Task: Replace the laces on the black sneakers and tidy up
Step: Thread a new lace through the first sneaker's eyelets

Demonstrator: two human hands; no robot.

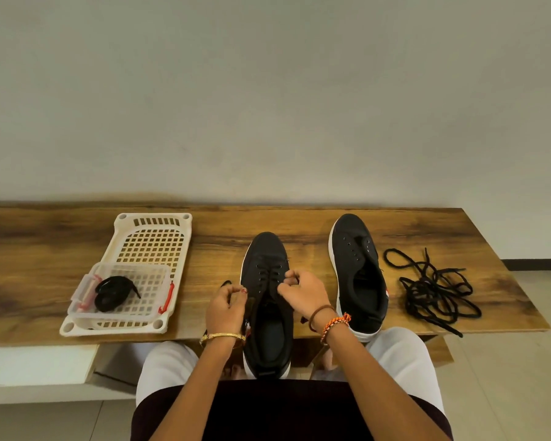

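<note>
Nearest the camera, two bare forearms reach forward over a dark lap and pale trousers to the middle sneaker [267,300], whose heel hangs off the near edge of the wooden table [61,249] toward the person. Its toe points at the wall, and a black lace [269,272] crosses the upper eyelets. Left hand [226,305], a gold bangle at the wrist, sits at the shoe's left side with fingers curled, pinching what looks like a lace end, though the strand itself is hard to make out there. Right hand [303,292], with a brown band and an orange braided one at the wrist, is curled over the eyelet rows and pinches the lace between thumb and fingers.

Second sneaker [358,272] stands to the right, unlaced, its heel at the near table edge. Further right, a loose tangle of black laces [436,289] sprawls close to the table's right edge, one end trailing to the front lip. Bare wood lies between the two shoes and behind them up to the wall.

On the left, a white slotted tray [155,237] reaches nearly to the front edge; inside its near end sits a clear container [124,288] holding a coiled black lace bundle [112,294]. Open tabletop stretches left of the tray.

Behind the table rises a plain pale wall; pale tiled floor shows at right.
</note>
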